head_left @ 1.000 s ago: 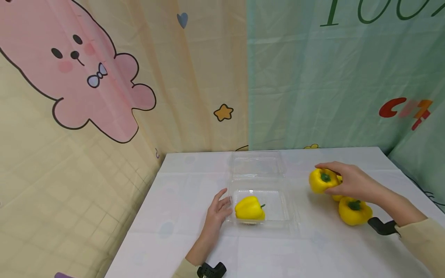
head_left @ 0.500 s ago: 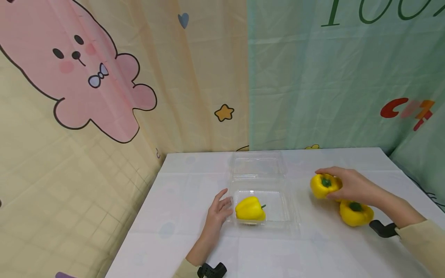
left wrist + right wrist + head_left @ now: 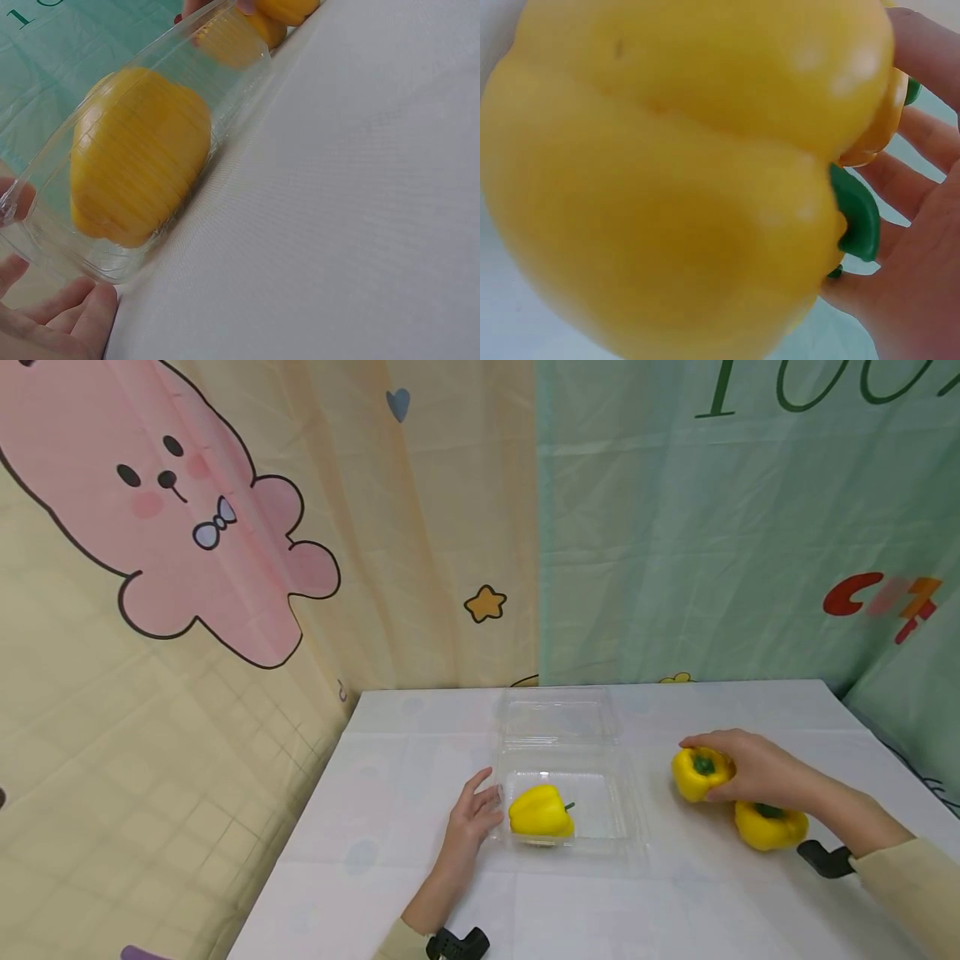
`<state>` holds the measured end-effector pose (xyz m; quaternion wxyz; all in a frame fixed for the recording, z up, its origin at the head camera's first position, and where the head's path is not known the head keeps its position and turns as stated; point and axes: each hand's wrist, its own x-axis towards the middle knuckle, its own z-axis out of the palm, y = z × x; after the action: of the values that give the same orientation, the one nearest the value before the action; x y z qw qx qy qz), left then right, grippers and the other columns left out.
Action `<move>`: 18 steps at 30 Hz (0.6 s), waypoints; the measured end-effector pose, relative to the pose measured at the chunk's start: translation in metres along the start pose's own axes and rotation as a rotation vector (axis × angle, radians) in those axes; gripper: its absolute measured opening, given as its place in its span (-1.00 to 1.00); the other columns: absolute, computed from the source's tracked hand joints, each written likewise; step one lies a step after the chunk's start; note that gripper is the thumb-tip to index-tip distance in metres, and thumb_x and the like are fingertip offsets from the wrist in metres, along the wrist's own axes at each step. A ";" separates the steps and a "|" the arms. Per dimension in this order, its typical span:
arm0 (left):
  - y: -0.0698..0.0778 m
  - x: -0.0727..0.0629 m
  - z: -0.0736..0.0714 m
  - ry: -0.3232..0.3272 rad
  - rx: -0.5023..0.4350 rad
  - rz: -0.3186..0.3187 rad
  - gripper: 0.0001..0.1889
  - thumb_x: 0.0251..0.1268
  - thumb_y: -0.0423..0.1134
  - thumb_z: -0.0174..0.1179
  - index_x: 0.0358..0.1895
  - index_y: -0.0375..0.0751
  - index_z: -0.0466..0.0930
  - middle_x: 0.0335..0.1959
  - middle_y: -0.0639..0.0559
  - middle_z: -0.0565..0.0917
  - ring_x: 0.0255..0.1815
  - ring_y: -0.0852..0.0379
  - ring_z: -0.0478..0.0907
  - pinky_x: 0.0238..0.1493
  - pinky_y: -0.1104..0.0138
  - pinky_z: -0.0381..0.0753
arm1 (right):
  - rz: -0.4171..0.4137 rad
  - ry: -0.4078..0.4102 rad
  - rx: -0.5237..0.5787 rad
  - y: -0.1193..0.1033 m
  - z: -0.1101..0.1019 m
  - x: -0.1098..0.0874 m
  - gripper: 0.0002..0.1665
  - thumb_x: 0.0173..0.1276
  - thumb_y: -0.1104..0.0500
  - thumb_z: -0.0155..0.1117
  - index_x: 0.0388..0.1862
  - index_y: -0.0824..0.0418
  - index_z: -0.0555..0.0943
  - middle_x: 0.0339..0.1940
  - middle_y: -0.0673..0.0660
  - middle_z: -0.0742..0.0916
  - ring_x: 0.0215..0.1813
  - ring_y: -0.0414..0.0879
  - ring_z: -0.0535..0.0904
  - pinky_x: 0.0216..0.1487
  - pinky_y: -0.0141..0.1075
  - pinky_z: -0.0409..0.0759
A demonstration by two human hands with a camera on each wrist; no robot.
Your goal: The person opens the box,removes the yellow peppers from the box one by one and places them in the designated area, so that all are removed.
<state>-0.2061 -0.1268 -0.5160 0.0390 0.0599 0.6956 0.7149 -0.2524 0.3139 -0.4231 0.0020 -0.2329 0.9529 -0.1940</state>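
Note:
A clear plastic clamshell box (image 3: 600,814) lies open on the table, its lid (image 3: 555,714) laid back. One yellow bell pepper (image 3: 538,811) lies on its side in the box's left part. My left hand (image 3: 467,827) is at the box's left wall; in the left wrist view its loosely bent fingers (image 3: 94,315) are by the corner. My right hand (image 3: 757,768) grips another yellow bell pepper (image 3: 697,774) between thumb and fingers, green stem facing me. Close in front of that hand sits a further yellow bell pepper (image 3: 768,828), which looms large in the right wrist view (image 3: 660,195).
A white cloth covers the table (image 3: 570,910). Behind it hangs a printed curtain (image 3: 690,527), beige at left and green at right. A black wrist camera mount (image 3: 825,860) sits close to the nearer right-hand pepper.
My right hand has come down and slightly nearer to me with its pepper, covering more of the pepper beside it. My left hand and the box have stayed in place.

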 end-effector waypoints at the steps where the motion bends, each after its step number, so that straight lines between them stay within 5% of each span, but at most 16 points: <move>1: 0.000 0.000 0.000 0.000 0.000 0.000 -0.34 0.45 -0.38 0.02 0.57 0.03 0.16 0.38 -0.20 0.45 0.45 -0.12 0.32 0.41 -0.13 0.23 | -0.008 0.001 -0.005 0.001 0.001 0.000 -0.11 -0.04 0.04 0.69 0.30 0.21 0.57 0.17 0.19 0.68 0.13 0.19 0.56 0.11 0.28 0.48; 18: 0.000 0.000 0.001 0.001 -0.012 -0.005 -0.34 0.46 -0.39 0.02 0.57 0.03 0.16 0.38 -0.20 0.45 0.44 -0.12 0.33 0.41 -0.11 0.24 | -0.009 0.011 -0.121 0.008 0.005 0.002 -0.14 -0.03 -0.10 0.67 0.27 0.12 0.61 0.12 0.13 0.71 0.14 0.22 0.53 0.14 0.38 0.30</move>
<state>-0.2056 -0.1263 -0.5155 0.0408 0.0573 0.6914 0.7190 -0.2572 0.3177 -0.4301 -0.0181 -0.2360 0.9619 -0.1372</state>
